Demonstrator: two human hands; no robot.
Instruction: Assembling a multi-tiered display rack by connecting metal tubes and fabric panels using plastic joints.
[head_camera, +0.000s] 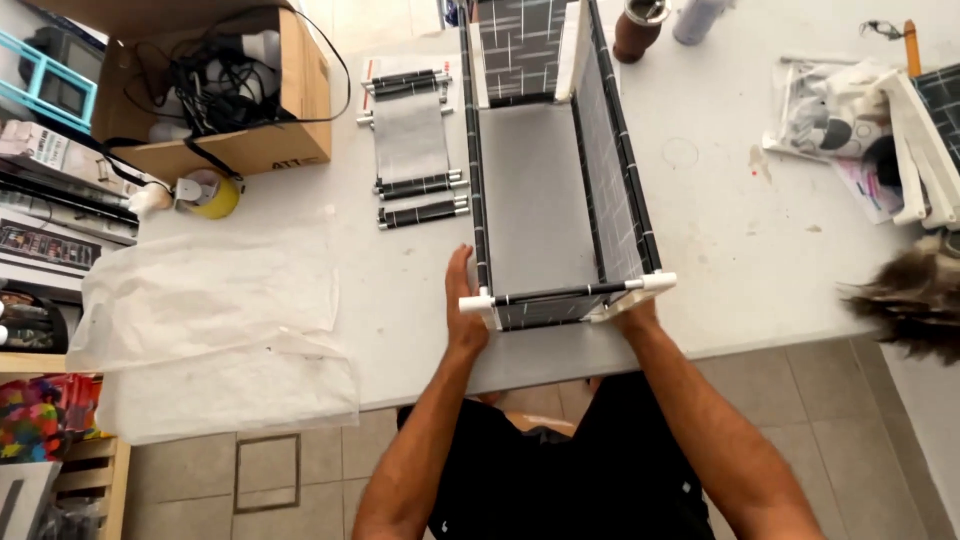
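Head view showed your left hand (463, 305) flat and right hand (632, 318) (grip hidden) steadying the fabric rack (545, 200), which could rack sideways.

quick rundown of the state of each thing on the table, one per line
fabric rack: partly assembled, lying lengthwise, near end held at both corners
left hand: flat against the rack's near left corner
right hand: mostly hidden under the near right corner
spare shelf panel: lying flat, unattached
loose tubes: lying beside it, unattached
cardboard box: open, cables inside
plastic sheet: spread out, crumpled
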